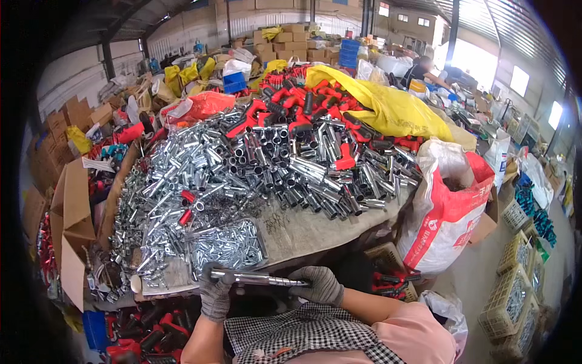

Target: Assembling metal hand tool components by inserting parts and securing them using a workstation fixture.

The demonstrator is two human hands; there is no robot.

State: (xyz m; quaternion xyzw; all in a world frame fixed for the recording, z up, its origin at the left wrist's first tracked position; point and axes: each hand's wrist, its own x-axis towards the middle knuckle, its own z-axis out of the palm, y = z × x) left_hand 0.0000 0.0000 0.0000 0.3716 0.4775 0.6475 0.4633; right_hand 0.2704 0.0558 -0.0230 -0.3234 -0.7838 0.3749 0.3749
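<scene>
Both my hands wear grey knitted gloves. My left hand (216, 295) is closed around the left end of a shiny metal tube (254, 278), held level just over the table's front edge. Toward the right the tube narrows into a thinner stepped rod, and my right hand (320, 285) is closed on that end. What lies inside my right fingers is hidden. Just beyond the tube, a clear plastic tray (229, 244) holds many small silvery screw-like pieces. Two short red pieces (185, 216) lie among the metal parts behind it.
A big heap of chrome tubes (260, 155) covers the table, with red and black tool handles (303, 106) on top under a yellow sack (388, 106). A white-and-red sack (433, 212) stands at right. Red-black handles (148, 333) fill the lower left; crates (506, 303) line the right floor. Another person (424, 73) works far back.
</scene>
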